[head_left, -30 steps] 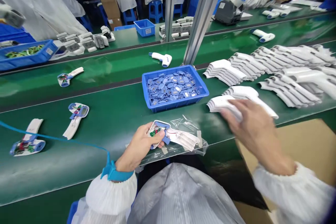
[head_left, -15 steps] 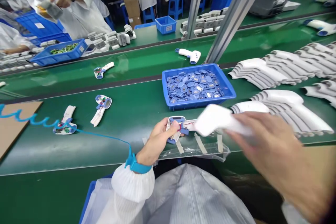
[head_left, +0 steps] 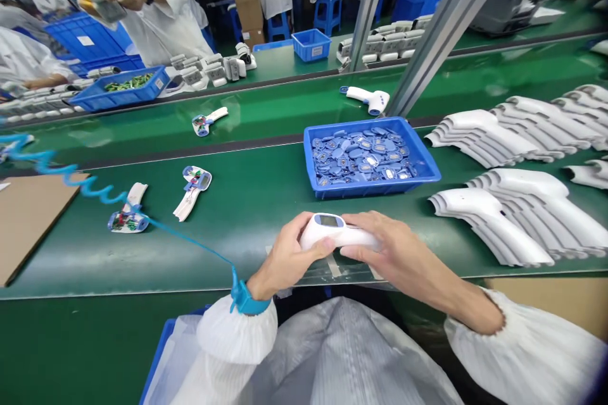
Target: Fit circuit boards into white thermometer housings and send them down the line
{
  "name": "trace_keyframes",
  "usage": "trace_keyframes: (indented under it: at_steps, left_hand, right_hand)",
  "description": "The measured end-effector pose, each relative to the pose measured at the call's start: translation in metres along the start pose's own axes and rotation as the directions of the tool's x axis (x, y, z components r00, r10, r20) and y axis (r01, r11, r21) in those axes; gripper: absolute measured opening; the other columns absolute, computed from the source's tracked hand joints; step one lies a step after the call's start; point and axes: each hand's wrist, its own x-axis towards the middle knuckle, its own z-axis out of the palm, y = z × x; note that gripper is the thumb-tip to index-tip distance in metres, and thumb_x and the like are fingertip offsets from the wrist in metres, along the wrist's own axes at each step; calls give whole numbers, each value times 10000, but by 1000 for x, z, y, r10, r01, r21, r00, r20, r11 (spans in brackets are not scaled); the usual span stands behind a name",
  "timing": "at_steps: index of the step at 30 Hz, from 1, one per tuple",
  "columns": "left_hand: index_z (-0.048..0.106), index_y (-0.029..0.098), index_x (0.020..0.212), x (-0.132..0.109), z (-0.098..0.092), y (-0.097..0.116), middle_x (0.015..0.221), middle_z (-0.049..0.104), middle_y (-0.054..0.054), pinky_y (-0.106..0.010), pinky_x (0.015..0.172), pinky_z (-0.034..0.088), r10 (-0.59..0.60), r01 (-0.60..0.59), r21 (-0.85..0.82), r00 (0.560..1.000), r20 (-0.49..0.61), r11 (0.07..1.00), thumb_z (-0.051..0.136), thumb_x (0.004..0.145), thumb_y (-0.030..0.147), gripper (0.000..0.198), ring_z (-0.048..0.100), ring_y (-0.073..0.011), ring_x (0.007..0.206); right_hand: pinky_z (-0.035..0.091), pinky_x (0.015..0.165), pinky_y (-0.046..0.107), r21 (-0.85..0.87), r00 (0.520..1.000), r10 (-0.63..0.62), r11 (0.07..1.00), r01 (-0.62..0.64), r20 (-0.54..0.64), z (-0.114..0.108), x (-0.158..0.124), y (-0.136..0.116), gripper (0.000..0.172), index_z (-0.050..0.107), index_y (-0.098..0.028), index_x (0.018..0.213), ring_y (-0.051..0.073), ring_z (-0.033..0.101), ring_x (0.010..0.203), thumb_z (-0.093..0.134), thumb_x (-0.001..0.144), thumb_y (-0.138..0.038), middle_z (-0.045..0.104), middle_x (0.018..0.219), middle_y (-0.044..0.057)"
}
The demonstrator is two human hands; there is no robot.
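Between both hands sits a white handheld infrared thermometer [head_left: 320,234], its small grey screen in a blue frame facing up. My left hand [head_left: 291,254] grips the head end, thumb along the near side. Around the handle end my right hand [head_left: 387,242] is closed, fingers on the far side and thumb on the near side. A blue wrist strap [head_left: 249,299] with a coiled cord circles my left wrist. Just beyond the hands stands a blue tray [head_left: 373,190] full of small blue plastic parts [head_left: 363,155].
Stacked white shell halves [head_left: 484,202] lie at the right. Two opened thermometer halves [head_left: 192,193] with parts inside rest at the left, near a cardboard sheet [head_left: 38,215]. A metal post [head_left: 441,31] rises behind the tray. On the belt beyond lies a thermometer [head_left: 368,100]. A co-worker stands across the line.
My right hand has brought a white shell half from the right onto the opened half in my left hand. The two now sit together, turned so the screen shows on top.
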Motion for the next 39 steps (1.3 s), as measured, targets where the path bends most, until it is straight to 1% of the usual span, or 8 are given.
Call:
trace_keyframes:
  at_steps: [4, 7, 13, 18, 23, 27, 35, 39]
  left_hand:
    - [627, 173, 1002, -5, -12, 7, 910, 679, -11, -245, 651, 446, 19, -3, 163, 995, -96, 987, 824, 749, 388, 386, 600, -157, 775]
    - [654, 167, 1008, -13, -18, 11, 909, 717, -30, -262, 651, 458, 75, -38, 326, 992, -102, 945, 735, 798, 275, 250, 642, -182, 764]
    - [666, 125, 997, -23, -24, 11, 820, 733, -124, -337, 619, 452, 198, -76, 704, 976, -94, 706, 580, 811, 228, 229, 673, -270, 678]
    - [657, 167, 986, -24, -31, 12, 838, 744, -85, -305, 614, 470, 185, -155, 611, 983, 14, 776, 595, 844, 281, 192, 687, -242, 688]
    - [653, 132, 1051, -23, -38, 10, 863, 750, -138, -368, 668, 491, 204, -47, 770, 973, -109, 637, 628, 800, 262, 284, 706, -309, 732]
    - [631, 181, 1051, -24, -44, 7, 928, 759, -65, -296, 656, 497, 194, -96, 578, 975, -109, 810, 666, 849, 353, 267, 720, -243, 796]
    - [583, 119, 1015, -25, -29, -9, 771, 715, -110, -340, 556, 448, 358, -45, 857, 919, -166, 513, 614, 822, 314, 276, 703, -290, 630]
    - [580, 178, 929, -34, -46, -2, 732, 702, -43, -300, 553, 422, 301, -36, 800, 936, -183, 599, 626, 890, 422, 251, 679, -225, 613]
  right_hand:
    - [498, 752, 302, 257, 985, 73, 966, -31, -155, 17, 33, -36, 305, 707, -234, 1040, 164, 648, 848, 570, 957, -493, 710, 986, 35]
    - [382, 623, 284, 60, 959, 46, 998, -31, -279, 44, 58, -65, 471, 598, -199, 638, 118, 511, 617, 553, 956, -543, 596, 687, -1]
    - [240, 542, 303, -187, 875, -194, 975, 121, -443, 69, 70, -77, 535, 389, -194, 506, 95, 343, 531, 473, 1008, -358, 431, 552, -15]
    - [253, 543, 300, -203, 837, -209, 972, 120, -505, 67, 69, -80, 530, 352, -204, 507, 96, 335, 523, 475, 1007, -330, 393, 524, -20]
    - [234, 538, 312, -196, 818, -254, 965, 176, -515, 73, 80, -84, 523, 313, -207, 508, 98, 331, 521, 431, 1007, -303, 366, 528, -17]
    - [250, 545, 299, -72, 791, -105, 994, 78, -603, 69, 83, -81, 512, 363, -203, 513, 90, 331, 509, 462, 999, -328, 381, 524, -27]
    - [242, 537, 294, -79, 860, -117, 993, 89, -496, 78, 79, -83, 516, 536, -183, 521, 96, 453, 524, 460, 1000, -360, 542, 526, -5]
    - [294, 560, 277, -93, 954, -118, 991, 96, -277, 53, 89, -72, 531, 620, -189, 573, 111, 511, 555, 446, 1013, -430, 611, 575, 0]
